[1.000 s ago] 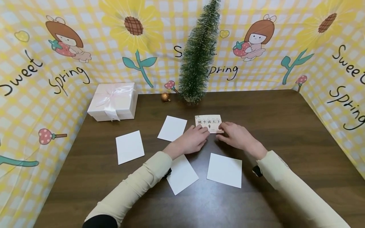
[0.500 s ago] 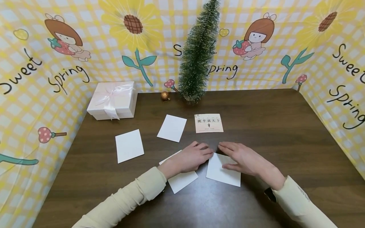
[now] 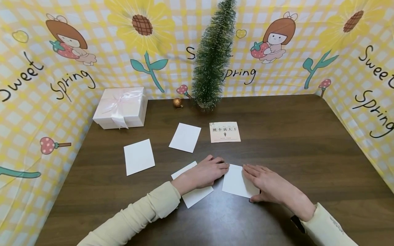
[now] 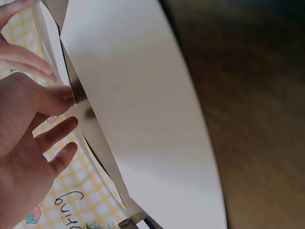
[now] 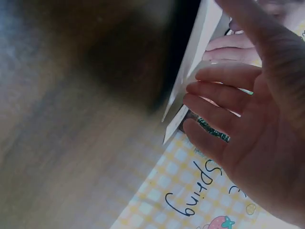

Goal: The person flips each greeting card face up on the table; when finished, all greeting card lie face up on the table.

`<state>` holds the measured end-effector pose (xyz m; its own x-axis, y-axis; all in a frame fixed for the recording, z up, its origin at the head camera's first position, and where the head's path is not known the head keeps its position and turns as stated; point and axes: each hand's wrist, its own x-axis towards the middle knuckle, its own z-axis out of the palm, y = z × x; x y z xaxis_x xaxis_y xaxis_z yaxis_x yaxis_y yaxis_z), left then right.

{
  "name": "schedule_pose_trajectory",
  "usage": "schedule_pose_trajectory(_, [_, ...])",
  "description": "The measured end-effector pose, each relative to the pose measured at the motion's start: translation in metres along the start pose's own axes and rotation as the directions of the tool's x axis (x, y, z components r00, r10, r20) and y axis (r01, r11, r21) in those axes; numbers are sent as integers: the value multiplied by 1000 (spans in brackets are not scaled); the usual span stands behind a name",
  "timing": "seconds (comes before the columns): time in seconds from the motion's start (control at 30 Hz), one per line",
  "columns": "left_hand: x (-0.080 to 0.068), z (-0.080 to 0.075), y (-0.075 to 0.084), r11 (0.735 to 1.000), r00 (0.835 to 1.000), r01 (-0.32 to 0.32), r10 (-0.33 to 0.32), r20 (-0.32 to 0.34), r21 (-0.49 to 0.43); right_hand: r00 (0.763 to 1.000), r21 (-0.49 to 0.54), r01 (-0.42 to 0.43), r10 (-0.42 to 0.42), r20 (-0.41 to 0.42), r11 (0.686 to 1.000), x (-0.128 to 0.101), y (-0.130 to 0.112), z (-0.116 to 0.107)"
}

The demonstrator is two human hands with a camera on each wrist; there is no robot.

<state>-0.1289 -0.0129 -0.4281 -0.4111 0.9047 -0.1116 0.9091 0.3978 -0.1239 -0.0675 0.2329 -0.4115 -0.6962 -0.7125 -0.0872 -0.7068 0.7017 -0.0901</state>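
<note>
Paper first: one blank white card (image 3: 236,181) lies flat on the dark wooden table (image 3: 307,150), close in front of me, and both my hands meet at it. My right hand (image 3: 267,186) rests on its right edge at three o'clock, fingers straight and lying loosely together, thumb tucked down at the card's near corner; nothing is pinched. From the right wrist view those fingers (image 5: 224,102) are stretched out beside the card's edge (image 5: 193,62), which shows side-on and slightly raised. My left hand (image 3: 204,172) comes in from nine o'clock, fingers extended, the tips touching the card's far left corner. Its palm lies over a second white card (image 3: 194,196), which sticks out from under the hand toward seven o'clock. From the left wrist view this second card (image 4: 147,124) fills most of the frame, my fingers (image 4: 52,138) relaxed and slightly spread next to it.

Farther out, at twelve o'clock from the held card, a printed card (image 3: 225,132) with black characters lies face up, well apart from my hands. At eleven o'clock is another blank card (image 3: 185,137), and at ten o'clock one more (image 3: 139,156). Beyond them, at the table's back edge, a small green bottle-brush tree (image 3: 212,58) stands upright, a little gold ball (image 3: 176,102) just to its left. A white gift box (image 3: 120,107) tied with a ribbon sits at the far left corner. Yellow checked cloth (image 3: 354,68) printed with sunflowers walls the table on three sides.
</note>
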Motion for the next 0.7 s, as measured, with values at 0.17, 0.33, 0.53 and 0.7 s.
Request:
schedule_pose_trajectory(0.17, [0, -1, 1, 1000, 1000, 7, -7, 7, -6, 999, -61, 49, -50, -14, 997, -1, 1, 0])
schedule_pose_trajectory(0.33, [1, -1, 2, 1000, 1000, 12, -12, 8, -9, 991, -72, 108, -113, -76, 992, -5, 3, -1])
schedule_pose_trajectory(0.53, [-1, -2, -1, 998, 999, 5, -8, -44, -67, 919, -102, 241, -261, -297, 965, -7, 10, -2])
schedule_pose_trajectory(0.7, [-2, 0, -7, 987, 994, 20, -37, -104, -162, 829, -222, 279, -350, -435, 934, -5, 18, -7])
